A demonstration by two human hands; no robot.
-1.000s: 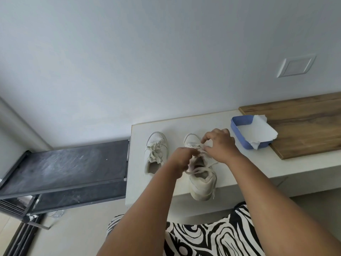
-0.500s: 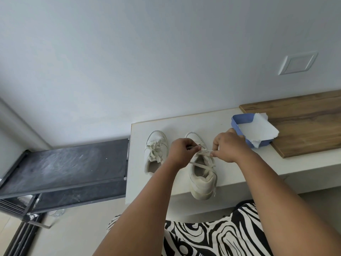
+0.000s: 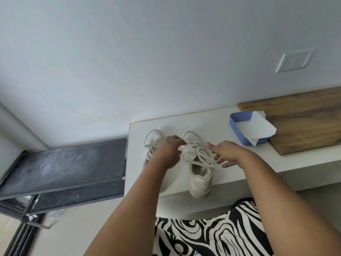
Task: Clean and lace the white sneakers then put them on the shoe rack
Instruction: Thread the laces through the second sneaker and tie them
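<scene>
Two white sneakers stand on the white counter (image 3: 239,163), toes toward the wall. The right sneaker (image 3: 200,179) has its laces (image 3: 198,156) tied in a bow, and its heel hangs over the counter's front edge. My left hand and forearm partly hide the left sneaker (image 3: 152,143), whose laces lie loosely bunched. My left hand (image 3: 170,151) is blurred; its fingertips touch the laces at the right sneaker's tongue. To the right of that sneaker, my right hand (image 3: 227,153) hovers with fingers spread and holds nothing. The dark shoe rack (image 3: 64,163) stands left of the counter.
A blue tray (image 3: 238,118) holding a torn white paper (image 3: 255,129) sits at the counter's back right, against a wooden board (image 3: 304,119). A wall plate (image 3: 295,60) is above. My zebra-patterned garment (image 3: 212,235) is below the counter edge.
Both hands were pinching and pulling the right sneaker's laces tight. Now the bow lies tied, my right hand has let go and spread, and my left hand has loosened.
</scene>
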